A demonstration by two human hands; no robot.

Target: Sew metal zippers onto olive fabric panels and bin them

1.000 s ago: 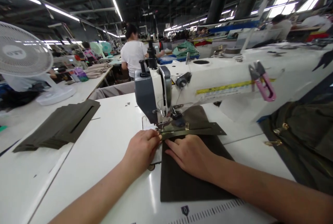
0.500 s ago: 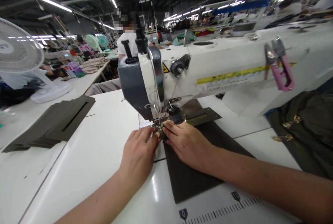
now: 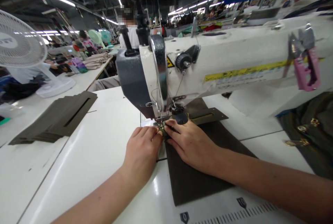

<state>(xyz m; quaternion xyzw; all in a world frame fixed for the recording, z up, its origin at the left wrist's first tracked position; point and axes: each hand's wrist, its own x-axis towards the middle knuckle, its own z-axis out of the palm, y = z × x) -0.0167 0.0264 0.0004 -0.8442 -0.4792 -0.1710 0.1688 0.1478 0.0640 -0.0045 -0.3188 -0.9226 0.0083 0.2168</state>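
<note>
An industrial sewing machine (image 3: 132, 74) stands before me, and both hands are at its presser foot (image 3: 160, 120). My left hand (image 3: 143, 151) has its fingers bent and its thumb pressed in, pinching the edge of a small dark olive piece just in front of the foot. My right hand (image 3: 194, 142) lies over a dark olive fabric panel (image 3: 192, 185), its fingertips closed on material beside the needle. Behind it a strip with a long slot (image 3: 214, 115) shows a gold-coloured line. The fingers hide most of the stitching spot.
Slotted dark pieces (image 3: 58, 116) lie stacked on the left of the table. Pink-handled snippers (image 3: 308, 69) hang on the machine arm. Dark fabric with gold zipper pulls (image 3: 299, 140) lies at right. A white fan (image 3: 20, 43) stands at left, and a person (image 3: 130, 33) sits beyond.
The view has shifted slightly, so the machine arm and snippers appear closer and farther right. Both hands stay by the presser foot, with hardly any change in grip.
</note>
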